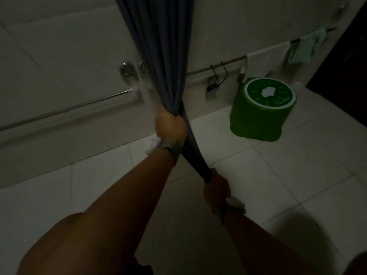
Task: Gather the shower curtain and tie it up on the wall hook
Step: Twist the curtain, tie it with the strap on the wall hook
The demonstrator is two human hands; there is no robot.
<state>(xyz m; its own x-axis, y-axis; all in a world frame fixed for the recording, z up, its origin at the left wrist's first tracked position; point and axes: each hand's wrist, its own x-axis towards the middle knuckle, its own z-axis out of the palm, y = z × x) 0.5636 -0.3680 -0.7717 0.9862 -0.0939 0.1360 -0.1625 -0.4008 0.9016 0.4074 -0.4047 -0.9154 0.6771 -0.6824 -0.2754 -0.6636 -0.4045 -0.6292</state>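
Dim bathroom with pale tiled walls and a pale tiled floor [278, 175] is what I see from the head camera. I look down at the shower curtain [158, 46], a dark blue cloth gathered into one narrow bundle that hangs from above and runs down between my two hands.

My left hand [170, 126] makes the upper grip: its fingers are curled tight around the bundle where the folds come together. My right hand [216, 191] makes the lower grip, closed around the thin twisted end of the curtain, nearer to me. The part of the cloth between the two grips is pulled straight and tilted. Each wrist carries a band with a pale piece on it.

Left of the upper grip, on the wall, I see two round metal valves [127, 69] and a long metal rail [65, 109]. Right of the upper grip stands a green stool [262, 110] on the floor, close to the wall. Above the stool a second rail [216, 64] carries wire hooks, a white towel [266, 58] and a green cloth [306, 46].
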